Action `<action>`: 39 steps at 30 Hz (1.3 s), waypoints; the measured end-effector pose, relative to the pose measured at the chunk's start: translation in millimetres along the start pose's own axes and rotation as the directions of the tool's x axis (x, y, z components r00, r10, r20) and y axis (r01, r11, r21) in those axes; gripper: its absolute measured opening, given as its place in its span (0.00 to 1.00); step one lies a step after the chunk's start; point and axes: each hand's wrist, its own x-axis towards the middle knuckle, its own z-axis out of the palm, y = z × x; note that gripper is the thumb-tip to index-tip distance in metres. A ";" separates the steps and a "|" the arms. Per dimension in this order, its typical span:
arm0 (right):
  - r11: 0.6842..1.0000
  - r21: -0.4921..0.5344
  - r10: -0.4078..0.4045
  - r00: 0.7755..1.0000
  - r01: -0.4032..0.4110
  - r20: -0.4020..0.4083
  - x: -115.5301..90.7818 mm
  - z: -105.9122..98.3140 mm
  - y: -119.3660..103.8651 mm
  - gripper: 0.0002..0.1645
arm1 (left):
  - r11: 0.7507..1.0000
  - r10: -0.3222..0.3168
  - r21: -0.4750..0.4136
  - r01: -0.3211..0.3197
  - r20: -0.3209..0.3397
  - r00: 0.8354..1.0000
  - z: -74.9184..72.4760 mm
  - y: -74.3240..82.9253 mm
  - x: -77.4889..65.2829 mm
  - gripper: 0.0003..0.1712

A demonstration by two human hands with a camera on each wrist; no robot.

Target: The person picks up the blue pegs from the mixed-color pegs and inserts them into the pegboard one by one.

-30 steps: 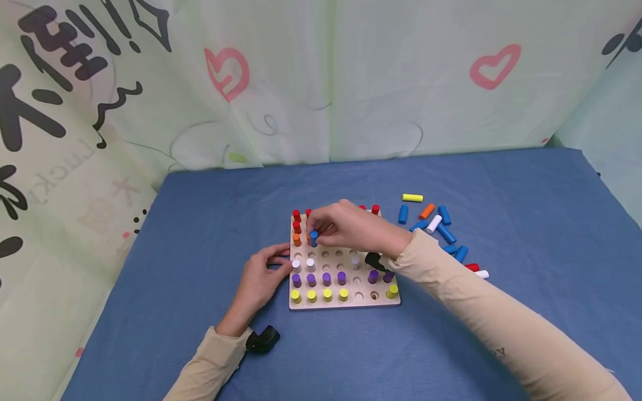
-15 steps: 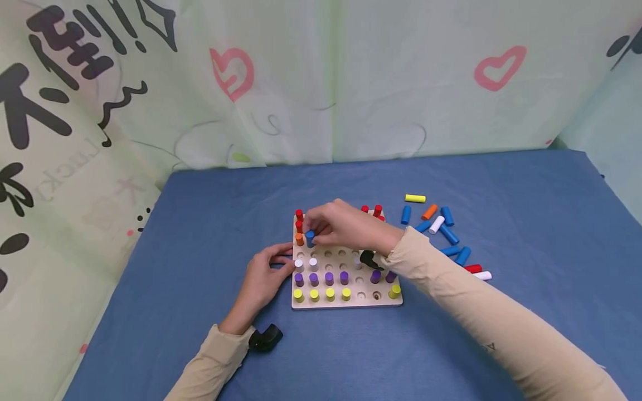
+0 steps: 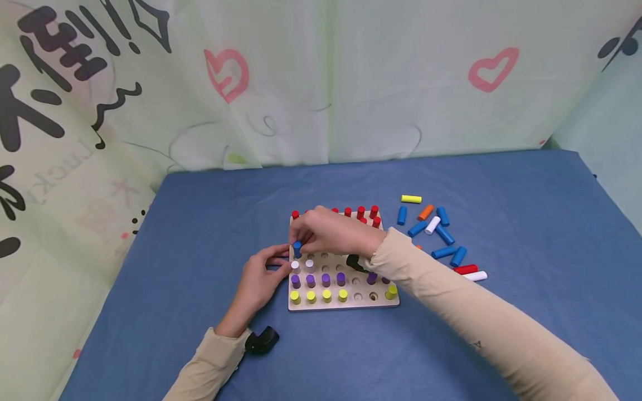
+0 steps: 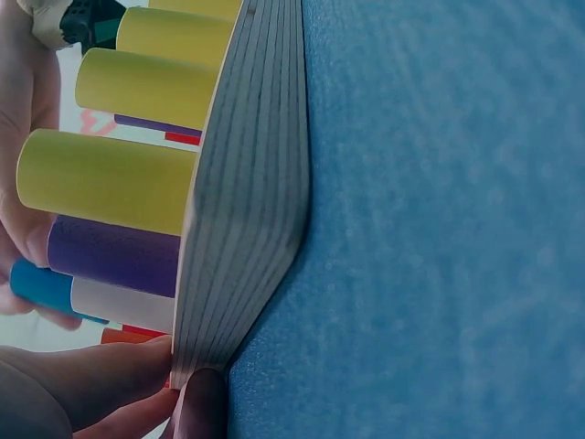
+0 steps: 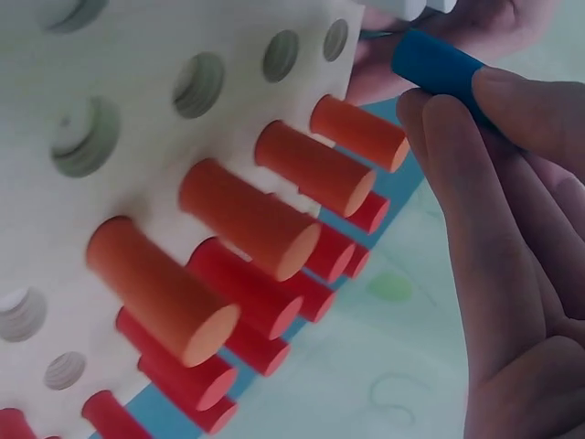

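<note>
My right hand (image 3: 333, 229) pinches a blue peg (image 3: 297, 249) between thumb and fingers, above the left end of a hole row on the wooden pegboard (image 3: 346, 307). In the right wrist view the blue peg (image 5: 437, 66) is tilted beyond the row of orange pegs (image 5: 247, 219). My left hand (image 3: 261, 281) holds the board's left edge, thumb and fingertips against it. White pegs (image 3: 310, 266), purple pegs (image 3: 326, 280) and yellow pegs (image 3: 327, 296) stand upright in rows nearer the front. Red pegs (image 3: 361, 213) fill holes at the back, partly hidden by my right hand.
Loose pegs lie on the blue cloth right of the board: several blue pegs (image 3: 444, 234), a yellow peg (image 3: 411, 199), an orange peg (image 3: 426, 212), a red peg (image 3: 465, 269) and white pegs (image 3: 475, 275). A printed curtain (image 3: 361, 111) hangs behind the table.
My right hand has moved left and slightly toward the front with the blue peg, from over the orange pegs to the board's left edge. My left hand stays at the board.
</note>
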 end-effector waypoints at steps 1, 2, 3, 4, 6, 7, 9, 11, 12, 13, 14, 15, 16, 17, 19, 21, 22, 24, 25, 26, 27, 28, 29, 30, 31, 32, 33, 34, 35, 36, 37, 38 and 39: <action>1.000 -0.006 -0.001 1.000 0.001 0.006 1.1 0.3 -1.3 0.06 | 1.000 -0.001 0.000 0.001 -0.002 1.000 -0.1 0.1 -0.1 0.24; 1.000 -0.012 -0.006 1.000 0.006 0.009 2.3 0.7 -2.1 0.06 | 1.000 -0.001 -0.001 0.001 -0.003 1.000 -0.1 0.1 -0.3 0.24; 1.000 -0.015 -0.010 1.000 0.010 0.012 3.4 1.0 -2.8 0.06 | 1.000 0.001 -0.003 -0.001 -0.004 1.000 -0.2 0.3 -0.6 0.24; 1.000 -0.018 -0.011 1.000 0.011 0.014 4.4 1.5 -3.2 0.06 | 1.000 0.001 -0.006 -0.001 -0.004 1.000 -0.2 0.4 -0.7 0.24; 0.999 -0.032 -0.011 1.000 0.011 0.015 6.0 2.6 -3.4 0.06 | 1.000 0.004 -0.010 -0.004 -0.004 1.000 -0.4 0.8 -1.0 0.25; 0.999 -0.038 -0.009 1.000 0.010 0.018 6.6 2.9 -3.4 0.06 | 1.000 0.006 -0.011 -0.006 -0.004 1.000 -0.5 1.0 -1.2 0.25; 0.998 -0.057 -0.003 1.000 0.005 0.024 7.6 3.5 -3.1 0.06 | 1.000 0.011 -0.012 -0.011 -0.005 1.000 -0.7 1.3 -1.4 0.25; 0.997 -0.074 0.006 1.000 -0.004 0.029 8.9 4.0 -2.4 0.07 | 1.000 0.014 -0.012 -0.014 -0.007 1.000 -1.0 1.2 -1.4 0.25; 0.997 -0.080 0.011 0.999 -0.008 0.033 9.5 4.1 -2.0 0.07 | 1.000 0.015 -0.011 -0.015 -0.008 1.000 -1.2 1.2 -1.4 0.25; 0.996 -0.086 0.016 0.999 -0.013 0.035 10.3 4.3 -1.5 0.07 | 1.000 0.016 -0.010 -0.016 -0.009 1.000 -1.3 1.0 -1.4 0.25; 0.996 -0.091 0.021 0.999 -0.018 0.036 11.0 4.6 -1.0 0.07 | 1.000 0.016 -0.011 -0.016 -0.009 1.000 -1.3 0.8 -1.5 0.25; 0.995 -0.094 0.025 0.999 -0.021 0.038 11.7 4.9 -0.4 0.07 | 1.000 0.016 -0.011 -0.016 -0.008 1.000 -1.3 0.7 -1.6 0.25; 0.995 -0.095 0.027 0.999 -0.023 0.040 12.4 5.3 0.1 0.07 | 1.000 0.022 -0.011 -0.022 -0.007 1.000 -1.4 0.5 -1.9 0.25; 0.995 -0.097 0.028 0.999 -0.024 0.042 12.9 5.7 0.4 0.07 | 1.000 0.023 -0.013 -0.023 -0.005 1.000 -1.4 0.6 -2.0 0.25; 0.995 -0.101 0.026 0.999 -0.021 0.047 13.8 6.6 0.9 0.07 | 1.000 0.023 -0.014 -0.023 -0.002 1.000 -1.4 0.6 -2.0 0.25; 0.995 -0.100 0.025 0.998 -0.019 0.054 14.6 7.4 1.1 0.07 | 1.000 0.023 -0.013 -0.023 -0.002 1.000 -1.5 0.7 -2.0 0.24; 0.995 -0.102 0.025 0.998 -0.019 0.057 14.9 7.7 1.2 0.07 | 1.000 0.022 -0.012 -0.022 -0.003 1.000 -1.6 0.8 -1.9 0.24; 0.994 -0.108 0.030 0.997 -0.023 0.066 15.5 8.3 1.2 0.07 | 1.000 0.012 -0.009 -0.012 -0.006 1.000 -1.6 1.1 -1.7 0.24; 0.993 -0.115 0.035 0.997 -0.027 0.069 15.1 8.3 1.5 0.07 | 1.000 0.010 -0.011 -0.010 -0.006 1.000 -1.3 1.5 -1.5 0.24; 0.992 -0.123 0.038 0.997 -0.029 0.072 14.8 8.3 1.7 0.07 | 1.000 0.009 -0.014 -0.009 -0.006 1.000 -0.9 2.0 -1.3 0.24; 0.991 -0.132 0.043 0.996 -0.032 0.075 14.3 8.2 2.0 0.07 | 1.000 0.008 -0.016 -0.008 -0.005 1.000 -0.4 2.3 -1.1 0.24; 0.990 -0.139 0.046 0.996 -0.035 0.077 13.9 8.2 2.2 0.07 | 1.000 0.008 -0.016 -0.008 -0.005 1.000 0.1 2.8 -1.1 0.24; 0.989 -0.145 0.049 0.996 -0.038 0.078 13.4 8.1 2.5 0.07 | 1.000 0.006 -0.017 -0.007 -0.005 1.000 0.5 3.1 -0.9 0.24; 0.988 -0.150 0.053 0.996 -0.041 0.078 12.9 8.1 2.7 0.07 | 1.000 0.005 -0.018 -0.005 -0.003 1.000 1.0 3.1 -0.7 0.24; 0.988 -0.151 0.056 0.995 -0.044 0.077 12.5 8.1 2.9 0.07 | 1.000 0.005 -0.020 -0.005 -0.001 1.000 1.3 3.2 -0.5 0.24; 0.988 -0.149 0.058 0.995 -0.046 0.076 12.2 8.3 3.1 0.07 | 1.000 0.003 -0.020 -0.003 0.001 1.000 1.6 3.0 -0.3 0.24; 0.988 -0.149 0.058 0.995 -0.046 0.075 12.0 8.5 3.2 0.07 | 1.000 0.001 -0.018 -0.001 0.003 1.000 1.7 2.8 -0.2 0.24; 0.988 -0.151 0.056 0.996 -0.045 0.074 12.0 8.8 3.1 0.06 | 1.000 -0.001 -0.018 0.001 0.005 1.000 1.7 2.6 -0.2 0.24; 0.988 -0.151 0.052 0.996 -0.040 0.072 12.1 9.2 3.0 0.06 | 1.000 -0.002 -0.018 0.002 0.005 1.000 1.6 2.3 -0.5 0.25; 0.988 -0.151 0.047 0.996 -0.036 0.070 12.4 9.7 2.8 0.06 | 1.000 -0.004 -0.017 0.004 0.004 1.000 1.4 1.7 -0.6 0.25; 0.988 -0.150 0.040 0.997 -0.030 0.067 12.6 10.1 2.6 0.06 | 1.000 -0.004 -0.016 0.004 0.001 1.000 1.1 1.4 -0.8 0.25; 0.988 -0.149 0.035 0.997 -0.025 0.065 12.6 10.5 2.3 0.05 | 1.000 -0.006 -0.017 0.006 -0.001 1.000 0.9 0.9 -1.1 0.25; 0.988 -0.151 0.032 0.998 -0.022 0.063 12.5 10.9 2.1 0.05 | 1.000 -0.004 -0.017 0.004 0.000 1.000 0.7 0.7 -1.5 0.25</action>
